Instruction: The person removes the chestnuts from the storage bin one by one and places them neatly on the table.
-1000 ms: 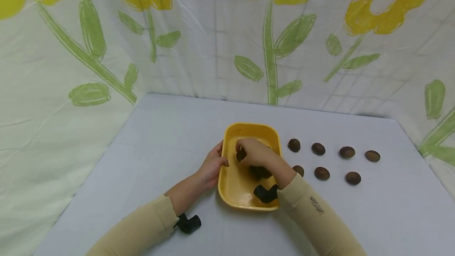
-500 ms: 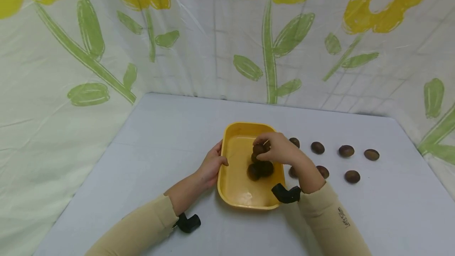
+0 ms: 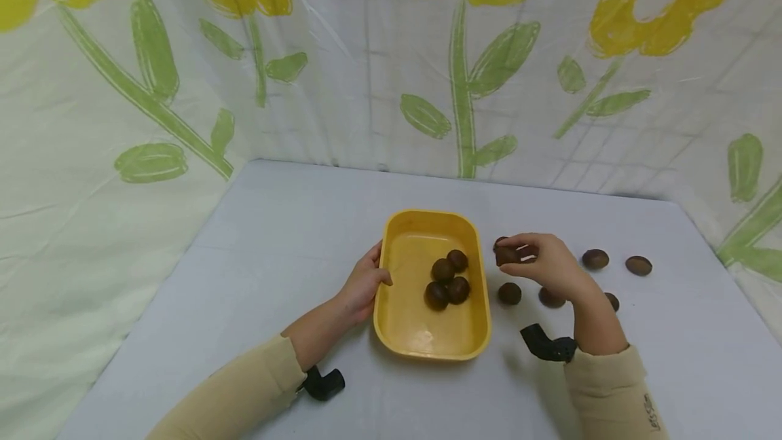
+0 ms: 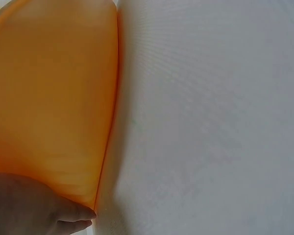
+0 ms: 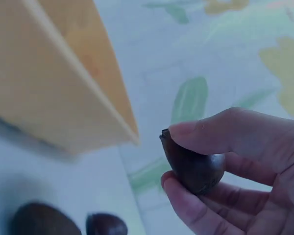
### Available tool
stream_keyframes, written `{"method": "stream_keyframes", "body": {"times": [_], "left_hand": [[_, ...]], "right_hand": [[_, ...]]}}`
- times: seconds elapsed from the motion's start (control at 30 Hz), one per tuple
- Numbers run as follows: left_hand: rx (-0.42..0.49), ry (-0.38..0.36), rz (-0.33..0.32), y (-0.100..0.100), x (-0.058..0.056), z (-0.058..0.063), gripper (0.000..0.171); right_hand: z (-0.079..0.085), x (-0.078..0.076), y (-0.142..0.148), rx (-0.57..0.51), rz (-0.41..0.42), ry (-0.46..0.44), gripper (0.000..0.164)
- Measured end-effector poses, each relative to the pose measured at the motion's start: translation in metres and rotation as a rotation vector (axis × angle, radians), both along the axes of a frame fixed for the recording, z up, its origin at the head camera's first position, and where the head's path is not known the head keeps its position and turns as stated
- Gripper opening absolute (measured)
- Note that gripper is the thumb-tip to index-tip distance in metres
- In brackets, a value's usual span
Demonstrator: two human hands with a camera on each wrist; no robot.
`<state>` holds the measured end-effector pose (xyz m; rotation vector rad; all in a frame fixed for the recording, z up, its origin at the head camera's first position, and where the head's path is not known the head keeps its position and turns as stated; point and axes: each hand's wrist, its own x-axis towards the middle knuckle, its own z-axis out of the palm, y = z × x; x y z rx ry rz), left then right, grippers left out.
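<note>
My left hand (image 3: 360,287) grips the left rim of a yellow plastic tray (image 3: 400,318), its thumb over the edge. The left wrist view shows the tray's orange-looking side (image 4: 54,98) with the left hand (image 4: 34,205) at its lower corner. Inside the tray, several dark brown round fruits (image 3: 442,270) sit clustered toward the right. Right of the tray, my right hand (image 3: 556,263) pinches another dark brown fruit (image 5: 196,169) between thumb and fingers. Egg-shaped and smooth, it has a small stubby tip. In the head view it overlaps a fruit (image 3: 499,243) behind it.
More brown fruits stand in two rows on the pale table, among them a near one (image 3: 510,293) and a far right one (image 3: 639,265). Black wrist-camera mounts (image 3: 548,345) hang below both wrists. A flower-printed white curtain (image 3: 342,87) borders the table.
My right hand has moved rightward out of the tray, carrying one fruit past the right rim to above the table. My left hand and the tray have stayed in place.
</note>
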<state>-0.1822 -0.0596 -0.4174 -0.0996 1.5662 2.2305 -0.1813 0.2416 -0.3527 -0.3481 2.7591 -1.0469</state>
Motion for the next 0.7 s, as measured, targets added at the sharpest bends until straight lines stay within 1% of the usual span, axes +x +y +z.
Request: {"method": "stream_keyframes", "body": {"times": [0.2, 0.33, 0.43, 0.57, 0.63, 0.7], "left_hand": [[-0.007, 0.0, -0.002, 0.001, 0.001, 0.0, 0.084], [-0.007, 0.006, 0.002, 0.001, 0.001, -0.001, 0.084], [-0.009, -0.001, 0.004, 0.001, 0.001, -0.002, 0.083], [-0.003, -0.009, 0.003, 0.001, 0.001, -0.003, 0.084], [0.0, -0.005, 0.003, 0.001, 0.0, -0.003, 0.084], [-0.004, -0.006, 0.01, 0.001, 0.0, -0.002, 0.084]], "right_hand": [[-0.005, 0.011, 0.028, -0.002, -0.068, 0.024, 0.047], [-0.008, 0.017, 0.049, -0.009, -0.14, 0.038, 0.05], [-0.013, 0.023, 0.067, -0.008, -0.211, 0.033, 0.055], [-0.02, 0.031, 0.093, -0.024, -0.322, -0.001, 0.06], [-0.025, 0.034, 0.106, -0.04, -0.382, -0.018, 0.058], [-0.029, 0.038, 0.117, -0.054, -0.435, -0.031, 0.053]]}}
